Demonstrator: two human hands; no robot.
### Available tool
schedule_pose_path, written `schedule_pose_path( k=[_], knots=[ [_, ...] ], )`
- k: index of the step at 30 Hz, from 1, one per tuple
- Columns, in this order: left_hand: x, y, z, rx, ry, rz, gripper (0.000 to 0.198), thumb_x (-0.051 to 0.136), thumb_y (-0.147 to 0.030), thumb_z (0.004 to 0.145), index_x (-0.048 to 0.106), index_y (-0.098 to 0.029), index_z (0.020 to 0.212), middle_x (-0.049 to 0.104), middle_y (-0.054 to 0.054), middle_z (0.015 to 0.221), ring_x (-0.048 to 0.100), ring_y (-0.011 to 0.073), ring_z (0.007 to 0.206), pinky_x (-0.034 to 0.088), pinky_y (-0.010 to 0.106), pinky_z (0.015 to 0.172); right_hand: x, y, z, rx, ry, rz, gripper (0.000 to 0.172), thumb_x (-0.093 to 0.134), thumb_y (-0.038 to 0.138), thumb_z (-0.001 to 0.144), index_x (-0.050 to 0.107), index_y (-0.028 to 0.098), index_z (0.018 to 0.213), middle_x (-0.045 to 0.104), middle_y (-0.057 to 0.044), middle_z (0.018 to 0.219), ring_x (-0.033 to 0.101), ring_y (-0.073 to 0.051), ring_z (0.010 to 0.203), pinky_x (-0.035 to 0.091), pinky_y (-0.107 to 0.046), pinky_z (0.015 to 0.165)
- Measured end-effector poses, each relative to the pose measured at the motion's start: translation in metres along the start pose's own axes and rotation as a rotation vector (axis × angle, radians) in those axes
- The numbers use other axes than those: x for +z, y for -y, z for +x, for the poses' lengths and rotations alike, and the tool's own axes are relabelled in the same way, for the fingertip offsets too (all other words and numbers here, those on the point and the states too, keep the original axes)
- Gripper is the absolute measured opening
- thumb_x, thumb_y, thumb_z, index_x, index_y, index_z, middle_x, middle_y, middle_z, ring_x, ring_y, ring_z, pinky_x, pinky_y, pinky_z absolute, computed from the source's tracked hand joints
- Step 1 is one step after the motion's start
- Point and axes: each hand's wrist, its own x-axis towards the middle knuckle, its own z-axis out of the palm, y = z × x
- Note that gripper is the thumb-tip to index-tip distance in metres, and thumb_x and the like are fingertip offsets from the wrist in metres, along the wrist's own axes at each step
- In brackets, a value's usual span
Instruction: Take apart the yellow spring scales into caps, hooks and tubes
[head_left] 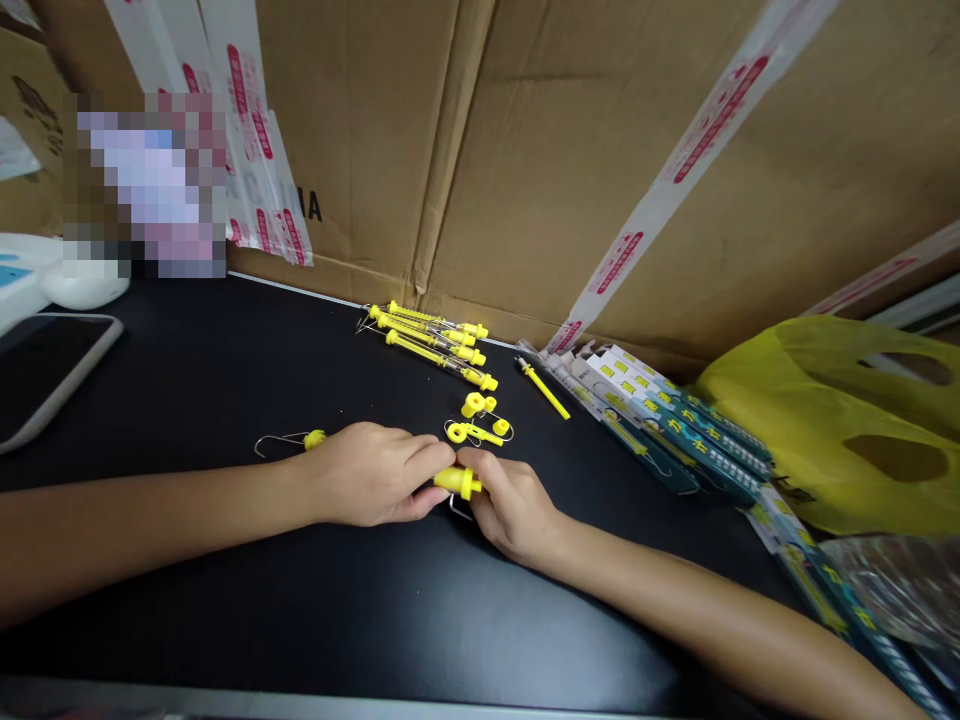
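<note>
At far left, a pale-rimmed phone (52, 370) lies on the black tabletop (360, 630). The left hand (379, 472) pinches a yellow plastic cylinder with a stepped tip (454, 482), in front of small loose yellow plastic parts (474, 405). The right hand (517, 505) curls close around that tip; I cannot tell whether it grips it. Farther right are printed flat packages (675, 425) and a translucent yellow plastic bag (795, 400).

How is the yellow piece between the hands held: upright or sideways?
Sideways: the yellow piece runs left to right, from the pinch of the left hand to a narrow tip by the right hand.
</note>
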Motion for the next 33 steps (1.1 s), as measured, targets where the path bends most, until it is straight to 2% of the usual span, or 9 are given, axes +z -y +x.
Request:
schedule_pose_path(
  k=[3,7,11,16,29,33],
  knots=[
    [-0.001,-0.003,0.001,-0.002,0.011,-0.015,0.023,0.029,-0.028,0.094,0.046,-0.017,0.083,0.060,0.000,0.072,0.060,0.0140,0.061,0.041,0.025,0.052,-0.002,0.000,0.001,0.010,0.014,0.049,0.030,0.033,0.005,0.079,0.040,0.020,0.104,0.056,0.001,0.064,0.048,-0.012,0.047,0.037,-0.021,0.046],
    [-0.001,-0.004,0.000,-0.014,0.000,-0.022,0.023,0.027,-0.029,0.096,0.046,-0.017,0.090,0.060,-0.001,0.075,0.061,0.0133,0.061,0.042,0.024,0.053,-0.006,0.000,0.001,0.094,0.037,0.217,0.027,0.036,0.008,0.082,0.042,0.021,0.105,0.054,0.002,0.067,0.047,-0.011,0.049,0.039,-0.021,0.050],
    [-0.001,-0.003,0.000,-0.035,0.022,-0.025,0.020,0.030,-0.028,0.095,0.046,-0.017,0.096,0.062,-0.001,0.078,0.062,0.0129,0.062,0.042,0.024,0.053,-0.006,0.002,0.001,0.196,0.053,0.340,0.022,0.037,0.012,0.087,0.043,0.022,0.105,0.053,0.002,0.074,0.048,-0.011,0.056,0.040,-0.021,0.054],
    [-0.002,-0.002,0.000,-0.063,0.041,-0.057,0.017,0.033,-0.028,0.094,0.046,-0.017,0.101,0.063,-0.002,0.079,0.064,0.0124,0.063,0.041,0.023,0.051,-0.005,0.004,0.000,0.258,0.058,0.405,0.019,0.037,0.013,0.088,0.043,0.023,0.104,0.050,0.003,0.071,0.045,-0.010,0.056,0.038,-0.021,0.054],
    [-0.012,0.001,0.003,-0.125,0.244,-0.186,0.016,0.041,-0.035,0.092,0.046,-0.019,0.093,0.063,-0.005,0.071,0.061,0.0136,0.055,0.031,0.022,0.044,-0.007,0.000,0.001,0.186,0.144,0.368,0.014,0.036,0.015,0.090,0.041,0.023,0.101,0.047,0.004,0.069,0.045,-0.009,0.053,0.036,-0.020,0.051],
    [-0.013,0.001,0.002,-0.099,0.245,-0.200,0.021,0.037,-0.038,0.094,0.046,-0.019,0.091,0.063,-0.004,0.072,0.060,0.0127,0.055,0.031,0.022,0.045,-0.005,-0.002,-0.001,0.152,0.157,0.360,0.016,0.037,0.015,0.090,0.042,0.023,0.103,0.048,0.004,0.067,0.044,-0.009,0.051,0.035,-0.021,0.050]
  ],
)
